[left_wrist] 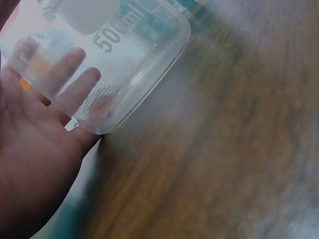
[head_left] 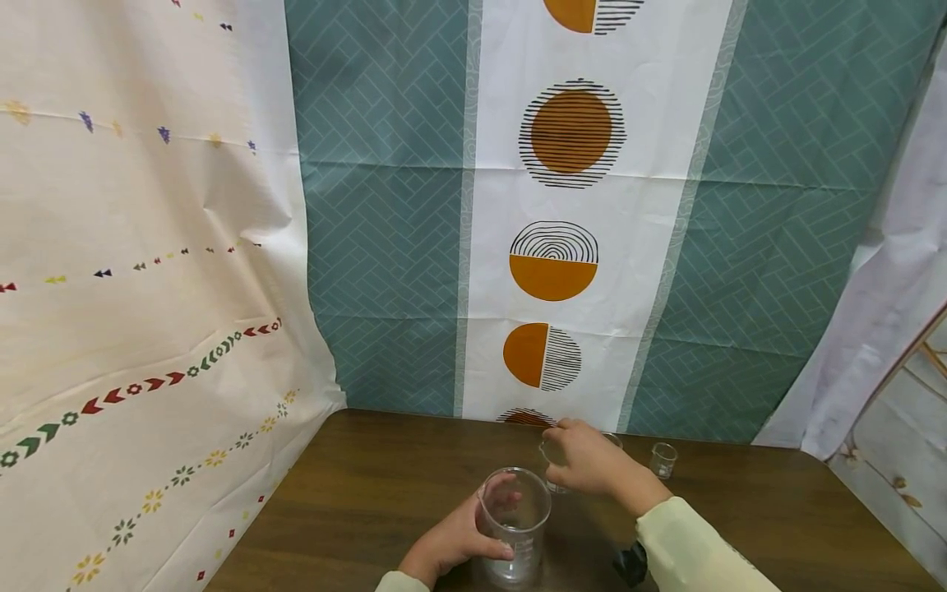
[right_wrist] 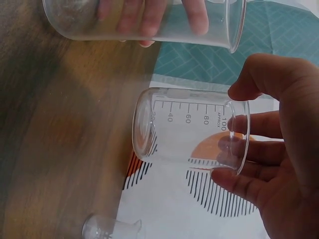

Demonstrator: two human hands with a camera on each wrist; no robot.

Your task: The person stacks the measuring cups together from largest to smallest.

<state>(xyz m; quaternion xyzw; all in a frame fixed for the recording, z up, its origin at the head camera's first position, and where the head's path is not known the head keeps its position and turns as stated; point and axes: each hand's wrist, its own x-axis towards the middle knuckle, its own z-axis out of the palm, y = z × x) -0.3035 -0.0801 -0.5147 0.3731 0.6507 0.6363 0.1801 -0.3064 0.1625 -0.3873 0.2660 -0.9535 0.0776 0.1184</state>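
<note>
My left hand (head_left: 466,530) grips a large clear glass beaker (head_left: 524,547) round its side, fingers behind the glass and thumb in front. The left wrist view shows the mark 500ml on this beaker (left_wrist: 134,59). Just to its right, my right hand (head_left: 588,460) holds a smaller glass beaker (right_wrist: 192,129) by the rim, thumb on one side and fingers on the other. Its printed scale runs up to 100. Both beakers look upright, with no contents visible. Whether the smaller one's base touches the table cannot be told.
A small beaker (head_left: 663,460) stands to the right on the brown wooden table (head_left: 385,469). Another beaker's rim (head_left: 612,440) shows behind my right hand. A dark object (head_left: 631,564) sits by the right sleeve. Patterned cloths (head_left: 385,247) hang behind the table.
</note>
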